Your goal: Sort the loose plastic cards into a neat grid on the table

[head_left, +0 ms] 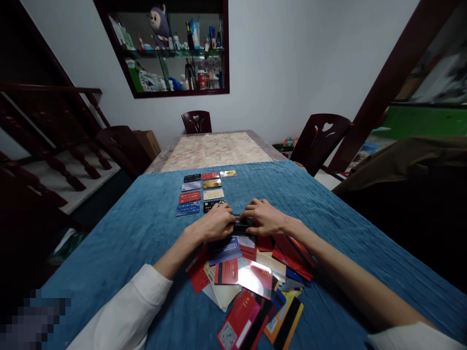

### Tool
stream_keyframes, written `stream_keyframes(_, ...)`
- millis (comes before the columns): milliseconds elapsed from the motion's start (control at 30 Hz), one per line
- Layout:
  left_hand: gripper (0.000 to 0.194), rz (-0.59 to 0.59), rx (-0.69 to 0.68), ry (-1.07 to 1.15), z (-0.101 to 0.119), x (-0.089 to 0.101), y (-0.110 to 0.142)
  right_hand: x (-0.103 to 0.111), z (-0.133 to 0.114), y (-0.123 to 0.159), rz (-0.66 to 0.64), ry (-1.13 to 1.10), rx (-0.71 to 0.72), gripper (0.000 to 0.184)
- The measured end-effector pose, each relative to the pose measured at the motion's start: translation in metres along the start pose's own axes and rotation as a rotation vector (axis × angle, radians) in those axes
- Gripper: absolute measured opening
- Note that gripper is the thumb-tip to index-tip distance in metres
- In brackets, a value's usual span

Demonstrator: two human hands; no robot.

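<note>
Between my two hands are some black cards (241, 226), pinched at their ends above the near pile. My left hand (218, 222) has its fingers closed on the left end. My right hand (265, 218) grips the right end, thumb below and fingers bent over the top. Under and in front of them spreads a loose pile of plastic cards: a blue card (224, 250), a shiny red-and-white card (255, 278), a red card with a QR code (239, 323) and an orange card (286, 321). Just beyond my left hand, a black card (211, 205) is partly covered by its fingers.
Face-up cards lie in short rows past my hands, with a blue patterned card (188, 209) at near left and a yellow card (228, 173) at far right. A blue cloth (146, 233) covers the near table. Dark wooden chairs (319, 141) stand around it.
</note>
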State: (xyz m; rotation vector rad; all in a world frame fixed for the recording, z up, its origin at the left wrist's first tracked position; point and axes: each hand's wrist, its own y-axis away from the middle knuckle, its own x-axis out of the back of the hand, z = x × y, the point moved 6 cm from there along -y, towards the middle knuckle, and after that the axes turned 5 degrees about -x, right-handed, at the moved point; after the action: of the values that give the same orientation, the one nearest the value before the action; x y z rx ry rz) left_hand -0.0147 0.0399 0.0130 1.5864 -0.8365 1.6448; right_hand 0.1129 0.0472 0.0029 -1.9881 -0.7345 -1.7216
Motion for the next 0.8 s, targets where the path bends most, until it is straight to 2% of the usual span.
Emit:
stream_keyframes(100, 0.019, 0.044, -0.010, 0.037, -0.002, 0.002, -0.001, 0.000, 0.002, -0.001, 0.006, 0.007, -0.007, 0.040)
stream_keyframes(333, 0.021, 0.132, 0.018, 0.081, -0.009, 0.003, -0.004, 0.003, 0.005, -0.003, 0.029, 0.069, -0.068, 0.022)
stream_keyframes(800, 0.026, 0.211, 0.094, 0.121, -0.015, 0.004, -0.003, 0.013, 0.011, -0.001, 0.149, 0.066, -0.119, 0.011)
